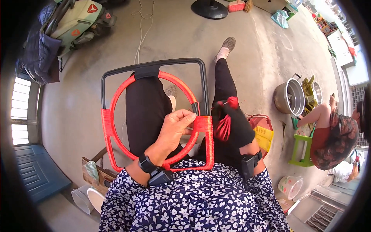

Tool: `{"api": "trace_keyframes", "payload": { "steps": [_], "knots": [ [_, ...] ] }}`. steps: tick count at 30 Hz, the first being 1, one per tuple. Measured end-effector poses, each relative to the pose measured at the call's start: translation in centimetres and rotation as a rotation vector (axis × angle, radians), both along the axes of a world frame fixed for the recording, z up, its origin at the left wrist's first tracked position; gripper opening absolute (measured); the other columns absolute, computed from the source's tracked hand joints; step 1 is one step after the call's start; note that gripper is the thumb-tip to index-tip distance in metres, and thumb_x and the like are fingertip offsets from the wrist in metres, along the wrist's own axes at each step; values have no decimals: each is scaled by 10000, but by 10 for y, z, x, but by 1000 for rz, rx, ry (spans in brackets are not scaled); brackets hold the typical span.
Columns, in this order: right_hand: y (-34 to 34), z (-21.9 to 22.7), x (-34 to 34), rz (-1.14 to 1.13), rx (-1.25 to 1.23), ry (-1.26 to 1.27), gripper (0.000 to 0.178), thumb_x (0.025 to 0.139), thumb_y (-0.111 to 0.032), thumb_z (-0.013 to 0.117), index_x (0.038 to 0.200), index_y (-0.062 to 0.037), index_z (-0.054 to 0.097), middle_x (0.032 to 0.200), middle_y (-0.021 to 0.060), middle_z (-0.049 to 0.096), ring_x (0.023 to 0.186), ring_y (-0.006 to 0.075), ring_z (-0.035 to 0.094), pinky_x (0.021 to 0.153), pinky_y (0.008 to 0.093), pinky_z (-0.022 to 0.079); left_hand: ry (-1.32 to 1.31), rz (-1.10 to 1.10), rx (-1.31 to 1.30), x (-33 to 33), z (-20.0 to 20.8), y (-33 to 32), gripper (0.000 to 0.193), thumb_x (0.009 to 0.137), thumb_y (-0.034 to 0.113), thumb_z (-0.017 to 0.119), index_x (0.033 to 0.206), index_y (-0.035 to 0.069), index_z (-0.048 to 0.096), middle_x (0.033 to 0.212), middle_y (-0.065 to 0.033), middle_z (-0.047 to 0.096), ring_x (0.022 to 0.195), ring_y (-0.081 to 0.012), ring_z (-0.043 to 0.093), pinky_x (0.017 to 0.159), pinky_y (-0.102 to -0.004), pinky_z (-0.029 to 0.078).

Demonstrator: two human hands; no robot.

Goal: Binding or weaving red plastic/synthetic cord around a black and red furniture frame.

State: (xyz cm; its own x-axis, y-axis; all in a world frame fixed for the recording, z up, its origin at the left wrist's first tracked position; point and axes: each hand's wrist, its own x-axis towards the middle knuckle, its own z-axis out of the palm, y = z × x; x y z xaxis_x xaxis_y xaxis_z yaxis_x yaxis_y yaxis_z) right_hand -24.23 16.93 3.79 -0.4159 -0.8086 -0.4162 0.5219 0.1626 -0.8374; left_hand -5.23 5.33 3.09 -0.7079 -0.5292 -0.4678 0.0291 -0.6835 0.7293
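Observation:
A rounded rectangular frame point(204, 83) with a ring point(116, 94) inside it rests over my lap. Its far part is bare black, while red cord wraps the near part and most of the ring. My left hand point(174, 125) closes on the ring's right side, thumb and fingers pinching beside a short unwrapped black stretch. To the right of the frame, my right hand point(241, 125), in a black glove and slightly blurred, grips a bundle of red cord point(223, 128). Its fingertips are partly hidden.
At right, a person point(336, 135) sits on a green stool point(300, 150) near a metal pot point(289, 96) and long leaves point(309, 94). A red bag point(259, 120) lies by my right knee. A scooter point(79, 23) stands at far left; a white cable point(143, 36) crosses the floor.

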Motion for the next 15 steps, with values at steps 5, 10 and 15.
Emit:
{"api": "trace_keyframes", "payload": {
  "steps": [5,10,15],
  "knots": [
    [22,-12,-55,-62,193,315,291,963,-246,589,1102,2,650,957,41,677,889,138,639,785,271,502,-52,-64,-40,3,-3,-4,135,967,161,614,939,32,643,889,-45,689,803,-118,662,637,-272,564],
    [30,-19,-73,49,360,1111,237,918,-271,626,1040,-73,677,930,144,692,812,268,675,730,354,517,-32,-49,-27,-1,1,-4,123,985,158,585,968,39,611,912,-45,670,807,-112,647,644,-246,555],
    [-3,17,-61,240,835,1714,210,906,-238,608,1076,-142,685,972,135,665,871,338,664,725,434,523,10,34,-77,-1,4,-4,305,1027,322,490,1035,34,591,937,-62,652,818,-133,639,673,-274,543]
  ]
}}
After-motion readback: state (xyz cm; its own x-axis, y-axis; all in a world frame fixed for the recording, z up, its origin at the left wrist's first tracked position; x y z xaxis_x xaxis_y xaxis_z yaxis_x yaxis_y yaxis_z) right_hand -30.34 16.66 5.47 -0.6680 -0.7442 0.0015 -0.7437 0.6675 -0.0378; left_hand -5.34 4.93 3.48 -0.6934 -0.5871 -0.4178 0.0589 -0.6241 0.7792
